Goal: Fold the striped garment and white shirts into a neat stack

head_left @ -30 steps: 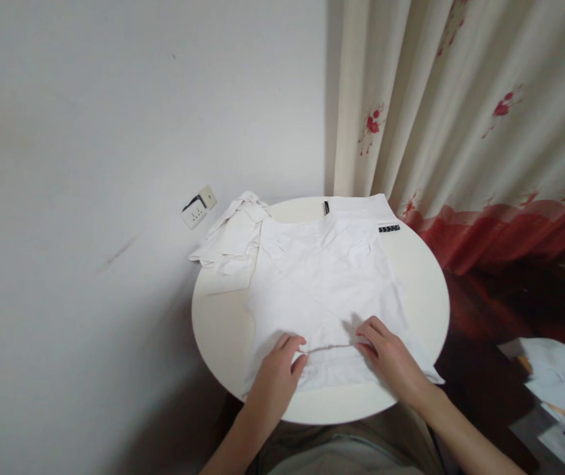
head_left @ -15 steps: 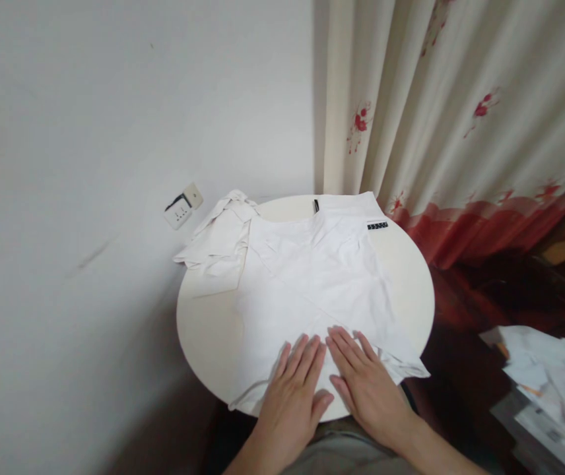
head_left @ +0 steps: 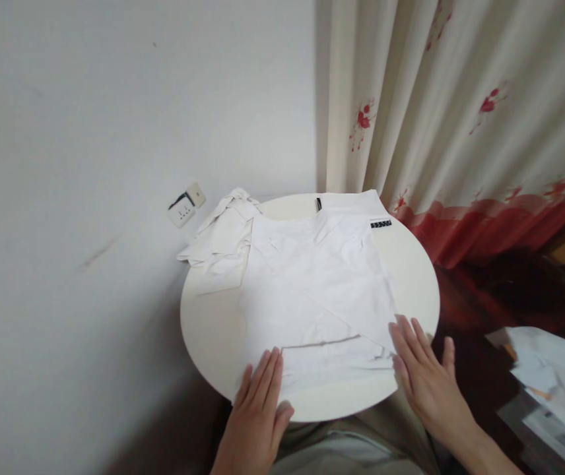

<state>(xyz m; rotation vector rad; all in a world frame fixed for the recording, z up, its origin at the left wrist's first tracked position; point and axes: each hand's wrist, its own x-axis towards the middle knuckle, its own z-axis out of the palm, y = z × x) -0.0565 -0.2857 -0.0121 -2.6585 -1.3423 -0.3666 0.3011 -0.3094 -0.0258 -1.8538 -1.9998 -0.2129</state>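
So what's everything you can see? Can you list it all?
table: one, white, middle
garment: one, white, spread on table
crumpled pile: one, off-white, table's far left
dark pieces: two showing, black, beside garment's far right part
wall plates: two, pale, on wall
wall: one, pale grey, left
curtain: one, cream and red, right
heap: one, mostly white, lower right, contents unclear
floor: one, dark, right
clothing: olive-grey, bottom
hands: two, bare, near edge

left hand (head_left: pixel 257 404) and right hand (head_left: pixel 430 382): 2, near | white shirt (head_left: pixel 312 280): 1, middle | round table (head_left: pixel 212 330): 1 | black strips (head_left: pixel 380 224): 2, far | wall plates (head_left: pixel 182 212): 2, left | curtain (head_left: pixel 453 138): 1, far right | white heap (head_left: pixel 542 369): 1, right
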